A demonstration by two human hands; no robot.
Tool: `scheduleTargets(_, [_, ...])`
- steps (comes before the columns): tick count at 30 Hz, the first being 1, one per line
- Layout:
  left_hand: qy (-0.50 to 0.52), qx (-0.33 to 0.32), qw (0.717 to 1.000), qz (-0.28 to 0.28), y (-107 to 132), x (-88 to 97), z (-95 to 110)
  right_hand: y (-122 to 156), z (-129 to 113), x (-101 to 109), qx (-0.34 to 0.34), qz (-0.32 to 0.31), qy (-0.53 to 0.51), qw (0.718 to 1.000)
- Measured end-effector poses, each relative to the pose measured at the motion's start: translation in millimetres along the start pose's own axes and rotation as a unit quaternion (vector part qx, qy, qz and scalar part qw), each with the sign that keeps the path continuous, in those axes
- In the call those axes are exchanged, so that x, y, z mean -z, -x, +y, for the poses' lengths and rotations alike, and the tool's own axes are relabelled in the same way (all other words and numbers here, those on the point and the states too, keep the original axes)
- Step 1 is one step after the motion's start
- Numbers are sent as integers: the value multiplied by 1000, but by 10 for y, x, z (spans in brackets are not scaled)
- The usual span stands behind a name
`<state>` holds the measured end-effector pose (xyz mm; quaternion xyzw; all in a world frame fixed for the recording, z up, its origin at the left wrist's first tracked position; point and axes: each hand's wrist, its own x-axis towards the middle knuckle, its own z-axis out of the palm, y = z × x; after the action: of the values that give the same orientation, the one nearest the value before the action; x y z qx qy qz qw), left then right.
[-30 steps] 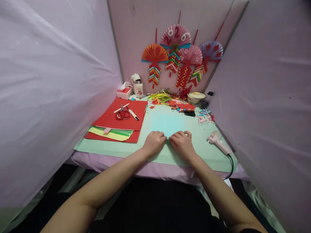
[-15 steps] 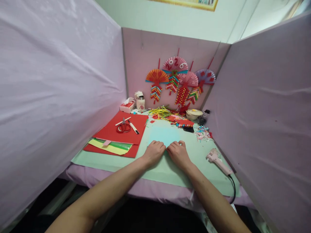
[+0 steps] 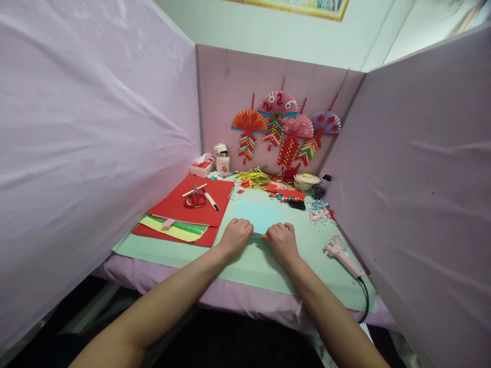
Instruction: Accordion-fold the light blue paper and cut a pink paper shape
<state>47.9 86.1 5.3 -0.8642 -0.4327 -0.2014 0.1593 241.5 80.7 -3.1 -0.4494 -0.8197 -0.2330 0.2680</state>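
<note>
- Blue paper [image 3: 258, 213] lies mid-table [image 3: 264, 271], its near edge pinched by the curled fingers of the left hand [image 3: 235, 236] and right hand [image 3: 283, 241].
- Scissors [image 3: 195, 199] lie well left, glue gun [image 3: 339, 251] right; nothing blocks the sheet.

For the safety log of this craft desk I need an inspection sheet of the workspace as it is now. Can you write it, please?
Surface: green mat over a purple cloth.
Job's things: blue paper flat on the mat.
Clutter: scissors on red sheets; scraps; bowl; glue gun at the right.
Hands: left hand and right hand, fingers bent, on the paper's near edge.
Cables: black cable from the glue gun goes over the mat's edge.
Surroundings: purple partitions on three sides; paper fans on the back one.
</note>
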Motion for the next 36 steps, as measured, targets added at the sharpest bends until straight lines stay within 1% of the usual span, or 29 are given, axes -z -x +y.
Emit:
scheduleTargets(5, [5, -2, 1000, -13, 17, 18, -38, 13, 1, 13, -6, 5, -4, 1000])
scheduleTargets(11, [1, -4, 999, -41, 58, 43, -98, 54, -10, 23, -4, -31, -42, 999])
scheduleTargets(16, [18, 18, 998, -51, 65, 19, -148, 63, 5, 30, -14, -34, -43, 998])
scheduleTargets(22, [22, 43, 998, -42, 64, 14, -245, 76, 70, 47, -33, -20, -41, 998])
scheduleTargets(25, [32, 29, 998, -36, 104, 9, -293, 82, 92, 55, -41, -18, -37, 998])
scheduleTargets(29, [54, 4, 998, -27, 186, 0, -329, 116, 91, 58, -36, -32, -47, 998])
scheduleTargets(33, [67, 2, 997, -26, 258, 20, -352, 168, 87, 67, -26, -48, -64, 996])
scheduleTargets(36, [72, 16, 997, -16, 288, 45, -374, 177, 105, 92, -31, -43, -56, 997])
